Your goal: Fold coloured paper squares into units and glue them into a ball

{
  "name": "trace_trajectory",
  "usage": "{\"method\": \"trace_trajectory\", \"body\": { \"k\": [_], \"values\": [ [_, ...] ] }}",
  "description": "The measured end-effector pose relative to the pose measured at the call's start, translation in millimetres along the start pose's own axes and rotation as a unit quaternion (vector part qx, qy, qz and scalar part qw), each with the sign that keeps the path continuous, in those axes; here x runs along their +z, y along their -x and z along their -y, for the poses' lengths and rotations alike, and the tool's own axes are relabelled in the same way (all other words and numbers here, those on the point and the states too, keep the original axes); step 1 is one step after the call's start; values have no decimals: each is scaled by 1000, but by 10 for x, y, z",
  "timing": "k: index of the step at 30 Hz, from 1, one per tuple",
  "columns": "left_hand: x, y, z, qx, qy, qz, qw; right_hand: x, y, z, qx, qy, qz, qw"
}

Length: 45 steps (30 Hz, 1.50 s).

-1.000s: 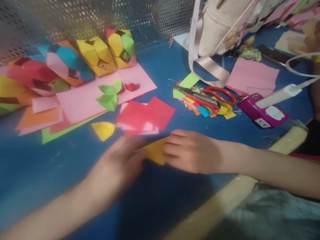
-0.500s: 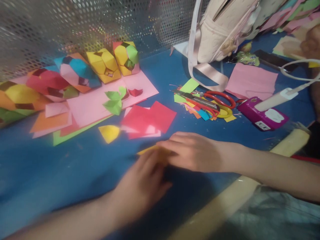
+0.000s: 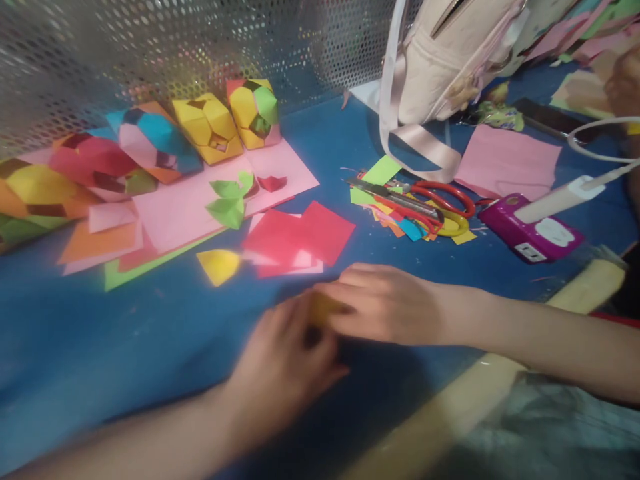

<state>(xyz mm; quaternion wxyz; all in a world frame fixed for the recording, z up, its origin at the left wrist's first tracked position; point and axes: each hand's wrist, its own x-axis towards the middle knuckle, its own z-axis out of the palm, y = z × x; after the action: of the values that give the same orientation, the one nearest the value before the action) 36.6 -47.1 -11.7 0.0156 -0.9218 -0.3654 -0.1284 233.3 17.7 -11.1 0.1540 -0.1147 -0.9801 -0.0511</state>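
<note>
A small piece of yellow paper point(image 3: 323, 309) is held between my two hands, just above the blue table point(image 3: 165, 340). My left hand point(image 3: 287, 360) curls round its near left side, its fingers somewhat smeared by motion. From the right, my right hand point(image 3: 383, 303) pinches the same paper, and its fingers hide most of it. Beyond my hands lie red paper squares point(image 3: 300, 233) stacked over pale pink ones. A folded yellow piece point(image 3: 219, 267) rests left of them, and folded green pieces point(image 3: 229, 200) sit on a pink sheet point(image 3: 175, 217).
Folded paper models point(image 3: 207, 127) line a perforated metal panel point(image 3: 175, 53). Scissors with red handles point(image 3: 445, 197) and a box cutter point(image 3: 393, 197) lie on paper scraps. A purple device point(image 3: 530, 227), a pink sheet point(image 3: 507, 163) and a cream bag point(image 3: 440, 67) stand right. Another person's hand point(image 3: 623, 83) shows far right.
My left fingers have shifted and closed further over the yellow paper, so its left tip no longer shows. My right hand stays nearly still. The view has moved slightly.
</note>
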Motion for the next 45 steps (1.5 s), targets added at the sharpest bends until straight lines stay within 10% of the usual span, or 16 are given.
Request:
{"method": "trace_trajectory", "body": {
  "k": [12, 20, 33, 38, 45],
  "values": [
    [-127, 0, 111, -24, -98, 27, 995, -190, 101, -85, 77, 59, 100, 990],
    [-18, -94, 321, -30, 37, -31, 998, -71, 64, -200, 169, -45, -28, 984],
    [-29, -144, 284, -249, 345, -77, 902, 15, -111, -45, 391, -432, -70, 810],
    [3, -164, 306, -330, 442, -76, 831, -8, -122, -51, 364, -409, -44, 835],
    [95, -115, 371, -293, 402, -65, 865, 16, -116, -41, 350, -347, -19, 870]
  ]
}}
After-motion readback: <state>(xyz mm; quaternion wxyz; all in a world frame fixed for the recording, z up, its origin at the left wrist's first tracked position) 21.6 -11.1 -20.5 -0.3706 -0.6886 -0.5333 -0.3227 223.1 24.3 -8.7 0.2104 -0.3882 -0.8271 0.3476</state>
